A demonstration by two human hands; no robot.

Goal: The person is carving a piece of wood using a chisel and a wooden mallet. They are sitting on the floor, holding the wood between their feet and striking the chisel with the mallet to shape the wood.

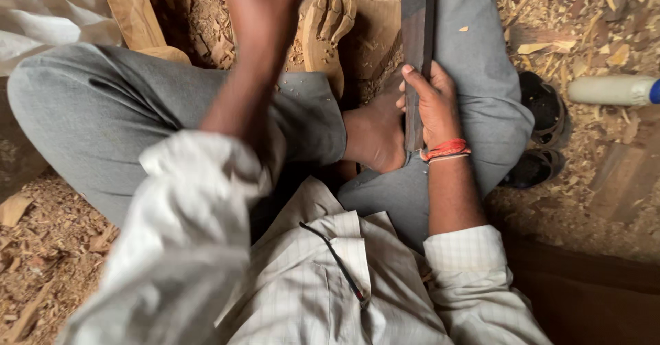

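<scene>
I sit cross-legged on a floor covered in wood shavings. My right hand (434,104), with red thread bands at the wrist, grips a long dark wooden bar (416,28) that stands upright against my right leg and runs out of the top of the view. My left hand (265,4) is raised near the top edge and blurred, so its fingers and anything in them are unclear. Just beyond it a pale carved wooden piece (327,32) lies on a brown board (375,39) in front of my bare foot (375,135).
A light wooden plank (132,11) lies at the back left beside a white plastic sheet (41,18). To the right are black sandals (544,108), a white bottle with a blue cap (610,90) and a flat board (622,180). Shavings and offcuts cover the floor.
</scene>
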